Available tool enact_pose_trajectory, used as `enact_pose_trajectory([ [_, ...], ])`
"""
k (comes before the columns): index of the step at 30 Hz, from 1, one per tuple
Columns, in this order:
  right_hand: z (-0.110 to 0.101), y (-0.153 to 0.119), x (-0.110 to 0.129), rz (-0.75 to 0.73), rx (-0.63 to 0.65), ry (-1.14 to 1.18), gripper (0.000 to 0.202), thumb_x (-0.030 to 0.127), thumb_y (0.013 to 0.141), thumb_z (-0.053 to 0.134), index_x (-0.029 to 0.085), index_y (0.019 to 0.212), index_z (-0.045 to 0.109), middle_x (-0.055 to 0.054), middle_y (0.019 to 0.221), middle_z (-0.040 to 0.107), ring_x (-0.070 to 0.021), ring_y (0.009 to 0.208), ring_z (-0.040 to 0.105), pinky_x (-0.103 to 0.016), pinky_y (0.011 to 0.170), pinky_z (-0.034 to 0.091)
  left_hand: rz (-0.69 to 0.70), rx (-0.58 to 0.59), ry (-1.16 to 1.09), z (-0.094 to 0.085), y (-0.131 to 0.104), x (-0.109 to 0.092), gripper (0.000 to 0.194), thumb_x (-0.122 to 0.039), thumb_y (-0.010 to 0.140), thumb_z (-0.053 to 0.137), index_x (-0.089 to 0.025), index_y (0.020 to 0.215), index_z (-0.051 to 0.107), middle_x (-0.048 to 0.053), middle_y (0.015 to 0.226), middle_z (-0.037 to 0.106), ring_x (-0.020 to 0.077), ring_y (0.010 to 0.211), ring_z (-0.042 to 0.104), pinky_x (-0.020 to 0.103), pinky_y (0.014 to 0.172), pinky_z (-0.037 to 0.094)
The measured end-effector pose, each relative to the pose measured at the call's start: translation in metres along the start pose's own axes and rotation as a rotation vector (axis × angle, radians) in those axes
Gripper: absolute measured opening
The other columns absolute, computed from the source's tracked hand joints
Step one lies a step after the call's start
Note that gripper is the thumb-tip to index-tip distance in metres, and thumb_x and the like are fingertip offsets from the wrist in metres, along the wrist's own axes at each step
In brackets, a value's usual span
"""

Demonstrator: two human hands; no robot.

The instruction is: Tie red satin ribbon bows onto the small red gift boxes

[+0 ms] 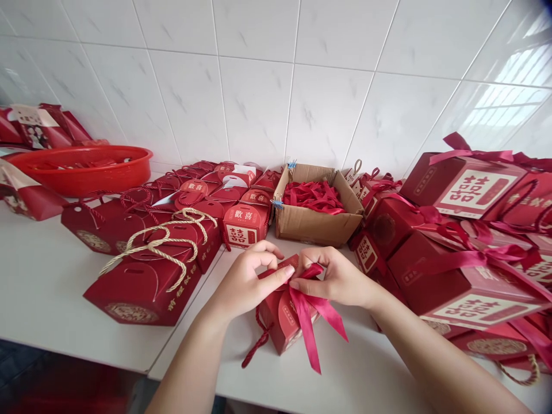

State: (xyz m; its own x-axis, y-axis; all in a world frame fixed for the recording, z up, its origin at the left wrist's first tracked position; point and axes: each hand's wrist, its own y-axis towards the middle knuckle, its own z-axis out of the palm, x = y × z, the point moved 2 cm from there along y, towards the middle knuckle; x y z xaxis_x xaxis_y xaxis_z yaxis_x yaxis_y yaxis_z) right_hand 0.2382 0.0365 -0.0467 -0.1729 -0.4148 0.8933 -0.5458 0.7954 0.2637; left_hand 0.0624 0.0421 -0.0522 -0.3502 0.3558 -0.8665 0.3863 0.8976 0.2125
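Note:
A small red gift box (280,319) stands on the white table in front of me, a dark red cord hanging from its left side. Over its top lies a crimson ribbon (305,330), two tails falling down the front. My right hand (334,276) pinches the ribbon at the top of the box between thumb and bent fingers. From the left, my left hand (259,276) reaches over the box, its thumb stretched to the ribbon near my right fingertips and its fingers curved apart from the thumb. Whether the left thumb presses on ribbon is unclear.
Behind the box sits an open cardboard box (319,225) of red ribbons. Cord-handled red boxes (142,287) are at the left, ribboned boxes (470,276) are stacked at the right. A red basin (86,172) stands far left, against the tiled wall.

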Motion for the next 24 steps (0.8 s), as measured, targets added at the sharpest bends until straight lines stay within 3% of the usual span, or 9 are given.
enact_pose_trajectory([
  [16,0.0009,0.0008,-0.0009,-0.011,-0.005,0.038,0.025,0.020,0.077,0.067,0.017,0.062,0.047,0.002,0.067,0.054,-0.0092,0.061,0.047,-0.022,0.058,0.040,-0.018,-0.043,0.108,0.0004,0.0017,0.0012,0.044,-0.045,0.081,0.058,-0.017,0.051,0.044,0.000,0.081,0.046,0.0165,0.080,0.052,0.030,0.075,0.036],
  [21,-0.0016,0.0021,-0.0009,-0.010,-0.056,0.016,0.032,0.029,0.077,0.070,0.017,0.059,0.046,0.003,0.063,0.051,-0.0092,0.059,0.046,-0.023,0.057,0.038,-0.009,0.010,-0.066,0.0023,0.0002,-0.0023,0.033,-0.039,0.084,0.058,-0.018,0.058,0.058,0.002,0.093,0.058,0.0175,0.092,0.057,0.028,0.081,0.039],
  [24,-0.0034,0.0032,-0.0018,-0.029,-0.111,-0.009,0.042,0.040,0.083,0.062,0.017,0.055,0.041,0.003,0.062,0.045,-0.0090,0.058,0.042,-0.024,0.056,0.036,-0.009,-0.018,-0.190,0.0049,-0.0020,-0.0049,0.033,-0.035,0.083,0.059,-0.018,0.056,0.054,0.002,0.097,0.064,0.0176,0.096,0.060,0.026,0.083,0.042],
])
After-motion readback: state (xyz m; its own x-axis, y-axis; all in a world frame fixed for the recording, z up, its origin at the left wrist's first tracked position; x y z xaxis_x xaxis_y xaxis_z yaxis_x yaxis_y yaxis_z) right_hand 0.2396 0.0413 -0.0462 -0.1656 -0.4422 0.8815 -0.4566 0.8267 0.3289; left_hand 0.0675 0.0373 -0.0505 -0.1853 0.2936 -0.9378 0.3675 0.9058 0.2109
